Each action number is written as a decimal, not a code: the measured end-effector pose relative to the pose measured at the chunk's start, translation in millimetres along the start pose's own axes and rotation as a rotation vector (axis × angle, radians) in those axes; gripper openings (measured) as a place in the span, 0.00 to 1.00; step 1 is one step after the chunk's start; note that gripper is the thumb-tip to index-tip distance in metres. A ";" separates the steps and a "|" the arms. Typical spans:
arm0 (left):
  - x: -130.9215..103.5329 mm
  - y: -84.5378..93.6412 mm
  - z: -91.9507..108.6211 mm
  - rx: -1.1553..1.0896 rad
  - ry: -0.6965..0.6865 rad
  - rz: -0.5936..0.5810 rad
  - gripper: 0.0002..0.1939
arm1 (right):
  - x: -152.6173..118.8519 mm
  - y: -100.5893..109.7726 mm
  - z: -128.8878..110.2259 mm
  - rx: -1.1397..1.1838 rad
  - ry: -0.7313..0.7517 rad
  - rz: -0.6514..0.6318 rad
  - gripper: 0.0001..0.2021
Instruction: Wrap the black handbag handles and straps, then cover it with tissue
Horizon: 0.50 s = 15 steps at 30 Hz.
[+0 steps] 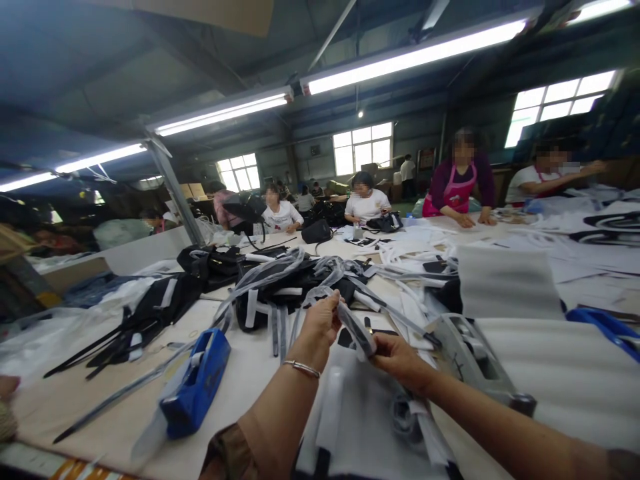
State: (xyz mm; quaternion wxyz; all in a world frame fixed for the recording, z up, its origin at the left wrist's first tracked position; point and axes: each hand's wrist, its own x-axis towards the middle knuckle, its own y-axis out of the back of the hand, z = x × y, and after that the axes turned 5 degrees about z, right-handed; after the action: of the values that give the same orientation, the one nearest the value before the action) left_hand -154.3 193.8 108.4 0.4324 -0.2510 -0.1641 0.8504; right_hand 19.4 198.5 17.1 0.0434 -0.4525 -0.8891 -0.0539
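A dark strap in clear plastic wrap [354,325] runs between my two hands above the table. My left hand [323,320], with a silver bracelet at the wrist, pinches its upper end. Lower down and to the right, my right hand [395,357] is closed on the other end. Below them lies a pale sheet-like piece [363,407] with dark edges and a coiled clear-wrapped strap [404,413] on it. Behind my hands is a pile of black fabric pieces [280,280] with more wrapped straps.
A blue tape dispenser [195,383] stands at the left, a grey one [473,357] at the right. White foam sheets [565,373] cover the right side. Black bags [170,307] lie left. Several people sit or stand across the table. Another person's hand [7,390] shows at the left edge.
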 end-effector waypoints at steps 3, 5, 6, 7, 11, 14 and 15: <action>-35.1 -8.8 9.6 0.175 -0.124 -0.128 0.16 | -0.3 7.7 -9.5 -0.065 0.025 -0.058 0.06; -55.8 -9.8 13.9 0.377 -0.336 -0.212 0.17 | 1.0 16.7 -25.2 -0.044 -0.003 -0.035 0.07; -63.8 -9.3 14.8 0.516 -0.474 -0.255 0.17 | 2.0 21.2 -36.1 0.014 -0.027 -0.006 0.10; -70.0 -8.3 14.7 0.663 -0.607 -0.294 0.17 | 3.2 25.0 -48.7 0.102 -0.046 0.008 0.13; -79.0 -6.1 5.9 0.977 -0.829 -0.421 0.11 | 11.4 28.8 -109.2 0.472 -0.011 -0.090 0.24; -75.7 -7.6 -1.1 1.037 -0.856 -0.441 0.11 | 22.8 29.0 -156.1 0.573 0.000 0.002 0.19; -72.8 -8.2 -1.7 1.064 -0.860 -0.421 0.12 | 26.7 31.5 -171.0 0.590 0.018 0.068 0.17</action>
State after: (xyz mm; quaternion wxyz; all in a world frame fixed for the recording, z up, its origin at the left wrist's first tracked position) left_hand -111.6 139.1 131.9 0.5483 0.3885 0.0720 0.7371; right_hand 34.0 215.2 191.6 0.1829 -0.4493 -0.8502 0.2043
